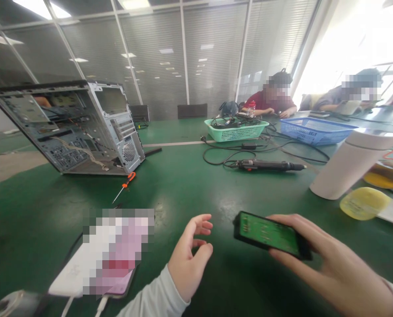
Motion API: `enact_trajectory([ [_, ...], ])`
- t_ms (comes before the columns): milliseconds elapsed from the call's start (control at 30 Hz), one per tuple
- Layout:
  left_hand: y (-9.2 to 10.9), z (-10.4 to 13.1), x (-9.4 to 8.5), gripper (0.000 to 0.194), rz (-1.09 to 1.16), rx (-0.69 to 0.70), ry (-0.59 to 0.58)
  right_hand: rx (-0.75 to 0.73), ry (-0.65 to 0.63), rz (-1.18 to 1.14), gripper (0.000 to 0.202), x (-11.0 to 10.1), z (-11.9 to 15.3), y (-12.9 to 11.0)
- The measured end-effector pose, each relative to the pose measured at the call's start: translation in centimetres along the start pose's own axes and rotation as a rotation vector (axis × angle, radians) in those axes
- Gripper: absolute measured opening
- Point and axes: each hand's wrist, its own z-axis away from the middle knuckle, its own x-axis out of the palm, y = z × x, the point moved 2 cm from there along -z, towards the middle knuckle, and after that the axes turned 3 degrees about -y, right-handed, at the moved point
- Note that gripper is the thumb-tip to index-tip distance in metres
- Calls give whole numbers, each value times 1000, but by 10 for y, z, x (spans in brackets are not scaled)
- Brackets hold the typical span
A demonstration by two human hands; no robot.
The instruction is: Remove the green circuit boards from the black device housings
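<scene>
A black-framed device with a green circuit board (271, 234) is held in my right hand (328, 259), thumb on the near edge and fingers on the far edge, its board side facing up. My left hand (193, 255) hovers to the left of it with curled, parted fingers and nothing between them. Left of that hand lie a white power bank (72, 268) and a phone (120, 284) with cables, partly pixelated. An orange-handled screwdriver (129, 179) rests beyond them on the green table (183, 189).
An open computer case (94, 127) stands at the left. Further back are a black electric screwdriver (269, 165), a green basket (238, 132) of cables and a blue basket (318, 130). A white tumbler (348, 165) and yellow lid (365, 203) are right. Two people sit across.
</scene>
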Motion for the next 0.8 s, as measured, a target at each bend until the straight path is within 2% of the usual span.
enact_trajectory([
  [100, -4, 0, -6, 65, -41, 65, 5, -112, -98, -64, 32, 22, -31, -40],
  [167, -6, -1, -7, 68, -66, 85, 7, -134, -143, -111, 30, 35, -42, -50],
  [300, -19, -4, -7, 61, -88, 25, 18, -184, -151, -234, 30, 57, -43, -39],
  [433, -27, -5, -6, 59, -102, 11, -37, -224, -123, -237, 33, 70, -35, -24],
  [533, -25, -5, -5, 63, -54, -16, -73, -264, -79, -184, 37, 72, -31, -21],
  [667, -21, -5, -6, 57, 24, -63, -42, -301, -80, -161, 46, 70, -29, -23],
  [800, -24, -4, -9, 58, 94, -104, -30, -347, -74, -180, 38, 66, -30, -24],
])
